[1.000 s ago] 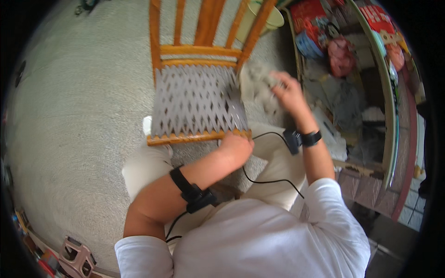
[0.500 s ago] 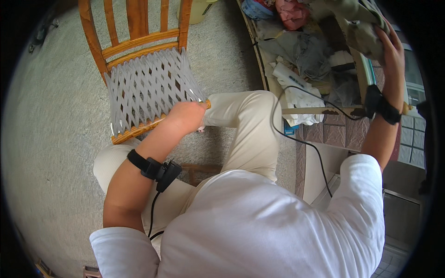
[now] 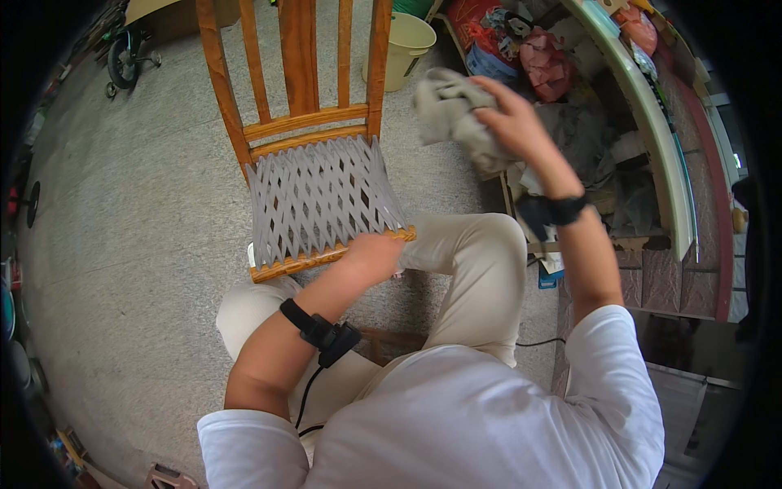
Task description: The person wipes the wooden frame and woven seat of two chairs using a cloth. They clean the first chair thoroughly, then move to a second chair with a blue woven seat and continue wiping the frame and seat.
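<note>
Clasping chair's front edge [image 3: 303, 263], left grip [image 3: 376, 257] closed; right grip [image 3: 515, 126] clutches cloth [image 3: 450, 107], floor [image 3: 436, 179] between.

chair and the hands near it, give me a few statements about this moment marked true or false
1. The right hand holds a crumpled cloth. True.
2. The left hand is on the chair's backrest. False: it is at the front edge of the seat.
3. The seat is made of crisscrossed grey strips with gaps between them. True.
4. The bucket stands on the left side of the chair. False: it is on the right, by the backrest.
5. The cloth is lying on the seat. False: it is in the right hand, off the seat.
</note>
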{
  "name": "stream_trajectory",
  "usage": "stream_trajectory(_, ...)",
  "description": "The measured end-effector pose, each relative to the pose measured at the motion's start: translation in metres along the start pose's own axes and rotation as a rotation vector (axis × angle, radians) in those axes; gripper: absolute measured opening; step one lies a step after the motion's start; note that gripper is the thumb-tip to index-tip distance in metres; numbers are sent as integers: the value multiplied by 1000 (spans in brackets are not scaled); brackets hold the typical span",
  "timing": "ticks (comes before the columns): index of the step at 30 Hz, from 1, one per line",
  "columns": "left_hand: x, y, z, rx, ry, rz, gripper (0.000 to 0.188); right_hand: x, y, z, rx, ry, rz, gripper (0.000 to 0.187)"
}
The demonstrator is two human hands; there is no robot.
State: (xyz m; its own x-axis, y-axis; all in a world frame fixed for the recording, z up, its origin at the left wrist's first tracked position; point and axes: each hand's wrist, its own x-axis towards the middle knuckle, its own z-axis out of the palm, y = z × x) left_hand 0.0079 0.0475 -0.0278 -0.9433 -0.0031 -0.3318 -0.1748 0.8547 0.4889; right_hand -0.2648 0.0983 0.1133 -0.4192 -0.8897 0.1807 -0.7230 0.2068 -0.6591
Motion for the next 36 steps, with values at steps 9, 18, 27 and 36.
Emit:
stream_trajectory(9,-7,1,1,52,95,-2,40,71,62,191,-683,239,-242,54)
stream_trajectory(18,-9,8,5,45,106,41,49,61,59,216,-698,44,-300,48)
stream_trajectory(27,-8,12,10,39,123,57,44,40,34,250,-606,-129,-417,40)
stream_trajectory(36,-9,9,-1,-16,64,-1,47,77,50,248,-681,-456,154,49)
